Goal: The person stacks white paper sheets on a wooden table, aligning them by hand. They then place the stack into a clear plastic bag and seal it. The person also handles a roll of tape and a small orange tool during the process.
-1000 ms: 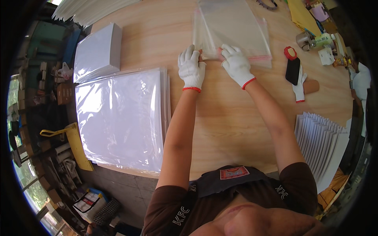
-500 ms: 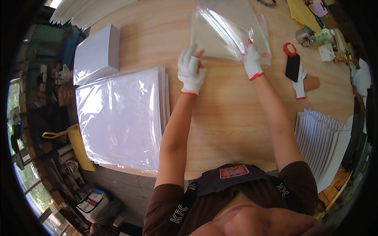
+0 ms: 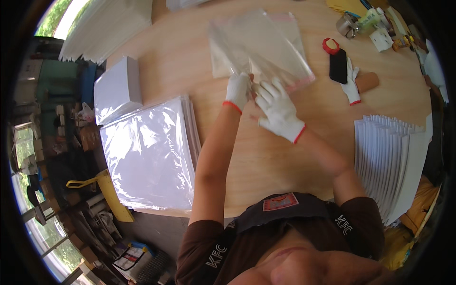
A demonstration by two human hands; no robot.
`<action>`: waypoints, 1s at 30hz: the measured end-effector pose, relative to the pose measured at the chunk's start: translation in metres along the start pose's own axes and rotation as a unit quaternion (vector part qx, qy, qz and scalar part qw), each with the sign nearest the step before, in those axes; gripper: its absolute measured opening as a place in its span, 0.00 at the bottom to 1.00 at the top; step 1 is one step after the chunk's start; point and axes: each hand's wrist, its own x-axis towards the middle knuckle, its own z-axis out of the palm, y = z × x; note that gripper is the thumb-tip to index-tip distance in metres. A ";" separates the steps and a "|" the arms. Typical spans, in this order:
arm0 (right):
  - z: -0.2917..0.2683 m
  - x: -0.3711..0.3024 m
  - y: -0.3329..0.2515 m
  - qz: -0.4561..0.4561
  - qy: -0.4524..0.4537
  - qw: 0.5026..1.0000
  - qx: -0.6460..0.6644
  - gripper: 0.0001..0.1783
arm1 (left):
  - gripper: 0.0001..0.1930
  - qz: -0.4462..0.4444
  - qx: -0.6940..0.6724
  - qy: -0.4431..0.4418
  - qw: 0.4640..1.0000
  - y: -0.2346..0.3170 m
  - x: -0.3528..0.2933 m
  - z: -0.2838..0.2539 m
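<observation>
Now two-handed

Right hand point(image 3: 279, 108) meets the clear plastic sleeve point(image 3: 270, 52) at its near edge, grasp unclear; left hand point(image 3: 238, 90), free moments ago, pinches it, so both engage; sleeve lies left of the black phone point(image 3: 338, 67)

head-worn fisheye, facing down, over table point(image 3: 270, 166)
</observation>
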 end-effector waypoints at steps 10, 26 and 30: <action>-0.049 -0.177 -0.031 0.227 0.256 0.924 0.169 0.27 | 0.12 0.047 0.023 -0.061 0.997 -0.065 -0.178 -0.025; -0.048 -0.359 -0.064 0.354 0.231 0.906 -0.021 0.25 | 0.03 -0.143 0.082 -0.123 0.979 -0.231 -0.226 0.003; -0.070 -0.399 -0.105 0.271 0.284 0.919 0.045 0.14 | 0.05 -0.138 0.149 -0.068 0.977 -0.219 -0.256 0.049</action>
